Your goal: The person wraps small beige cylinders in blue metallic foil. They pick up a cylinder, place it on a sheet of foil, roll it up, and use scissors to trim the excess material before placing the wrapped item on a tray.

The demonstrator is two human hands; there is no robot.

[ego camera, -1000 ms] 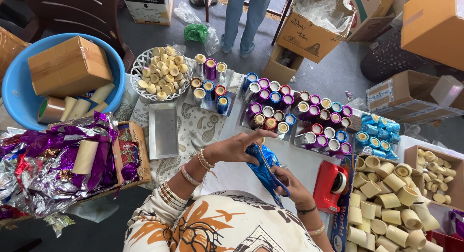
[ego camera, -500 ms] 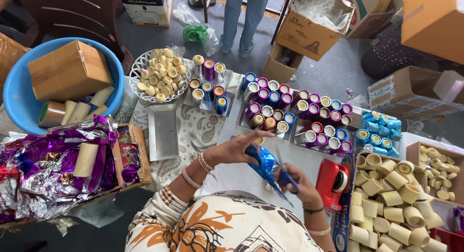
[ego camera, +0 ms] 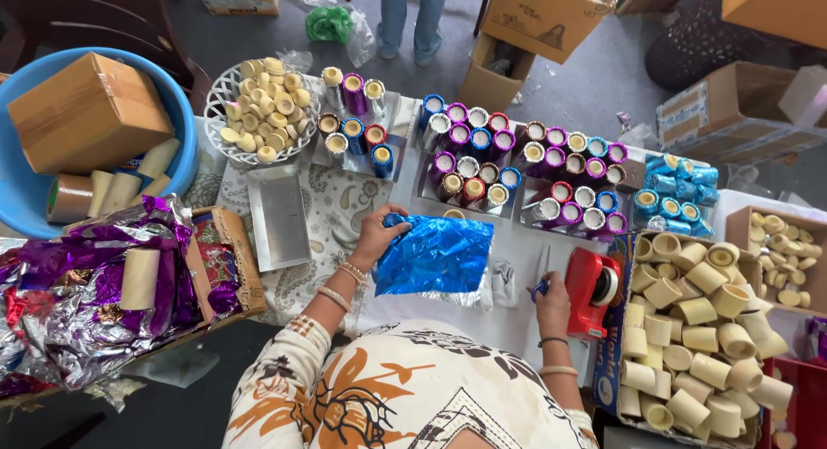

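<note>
At the centre of the frame the left hand [ego camera: 376,235] pinches the upper left corner of a blue foil sheet [ego camera: 435,256], which lies flat on the worktop [ego camera: 517,311]. Just right of it, the right hand [ego camera: 551,301] is closed around scissors [ego camera: 543,272] beside a red tape dispenser [ego camera: 596,291]. Across the upper middle, many foil-wrapped tubes [ego camera: 482,160] already stand finished in rows. At the lower right, a box of bare cream tubes [ego camera: 698,328] is still unwrapped, so much work seems left.
</note>
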